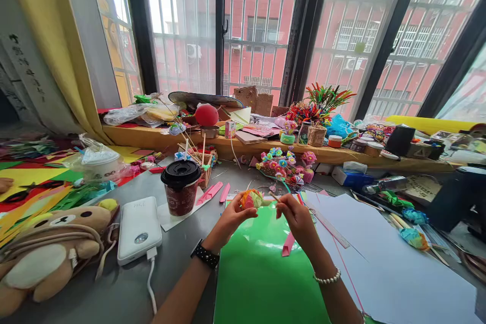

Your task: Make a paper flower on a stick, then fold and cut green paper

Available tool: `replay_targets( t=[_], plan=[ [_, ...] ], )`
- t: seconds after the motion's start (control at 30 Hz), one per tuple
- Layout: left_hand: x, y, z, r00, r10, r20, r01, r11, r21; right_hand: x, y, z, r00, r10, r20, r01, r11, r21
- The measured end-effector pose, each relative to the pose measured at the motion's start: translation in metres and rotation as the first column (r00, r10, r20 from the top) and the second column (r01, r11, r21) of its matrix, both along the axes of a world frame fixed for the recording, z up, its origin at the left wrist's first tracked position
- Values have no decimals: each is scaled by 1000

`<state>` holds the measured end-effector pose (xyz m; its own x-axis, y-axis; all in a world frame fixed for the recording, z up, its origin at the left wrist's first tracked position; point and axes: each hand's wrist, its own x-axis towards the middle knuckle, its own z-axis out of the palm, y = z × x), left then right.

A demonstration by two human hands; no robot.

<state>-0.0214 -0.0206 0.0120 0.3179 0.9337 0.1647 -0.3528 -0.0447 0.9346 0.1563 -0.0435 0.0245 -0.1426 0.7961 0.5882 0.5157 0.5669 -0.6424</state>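
My left hand [232, 218] pinches a crumpled orange and yellow-green paper ball [251, 199] between thumb and fingers. Just to its right, my right hand [295, 214] is closed on a thin wooden stick [274, 196], whose tip points toward the ball. Whether the stick touches the ball I cannot tell. Both hands are above a glossy green sheet or folder [266, 278]. A folded pink paper strip [288, 244] lies on it below my right hand.
On the left stand a lidded cup [181, 192], a white power bank [139, 230] and a plush bear [56, 248]. White paper [395, 263] and a ruler [332, 230] lie right. Craft flowers [281, 164] sit ahead, below a cluttered windowsill [235, 151]. Another person's hand [5, 185] shows far left.
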Motion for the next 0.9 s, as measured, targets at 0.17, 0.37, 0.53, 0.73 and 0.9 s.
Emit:
replay_targets(
  t=[0.17, 0.37, 0.53, 0.73, 0.9],
  plan=[
    [-1, 4, -4, 998, -41, -40, 42, 999, 22, -1, 2, -1, 995, 61, 72, -68, 994, 88],
    [-3, 10, -13, 984, -75, -161, 89, 993, 80, -1, 2, -3, 998, 62, 32, -62, 998, -5],
    [-3, 10, -14, 967, -110, -230, 144, 980, 136, -1, 1, -1, 995, 92, 45, -92, 996, 12],
    [-2, 7, -10, 958, -77, -276, 121, 982, 146, -2, 1, -2, 993, 117, 26, -115, 992, -51],
    [-3, 5, -7, 952, -67, -298, 112, 984, 137, -2, 2, -3, 991, 135, -25, -137, 980, -145]
  ],
)
